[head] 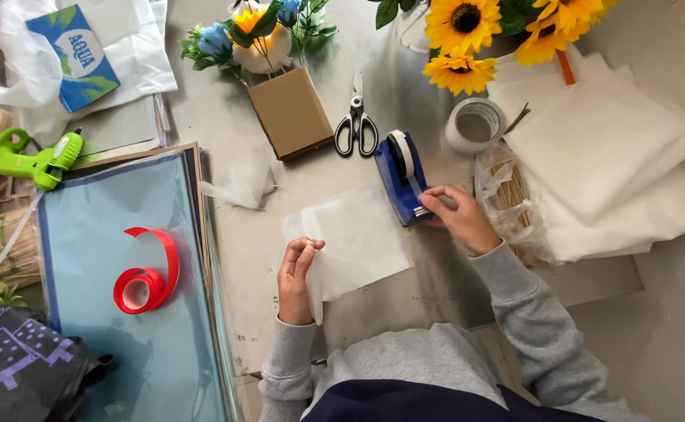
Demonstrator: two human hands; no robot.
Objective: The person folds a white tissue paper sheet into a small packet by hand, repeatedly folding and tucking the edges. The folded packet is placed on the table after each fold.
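The left hand (299, 275) pinched the white tissue sheet's (356, 239) near edge, pinning it flat on the table (428, 293). The right hand (458, 217) reached beside it, fingertips closed at the blue tape dispenser's (402, 177) cutter, seemingly gripping the tape end.

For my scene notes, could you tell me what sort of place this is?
Probably a florist's or craft worktable: artificial sunflowers, a red ribbon coil and a blue tape dispenser under the right hand.

Bright, even daylight; soft faint shadows; sharp focus throughout; mild wide-angle stretch at edges.
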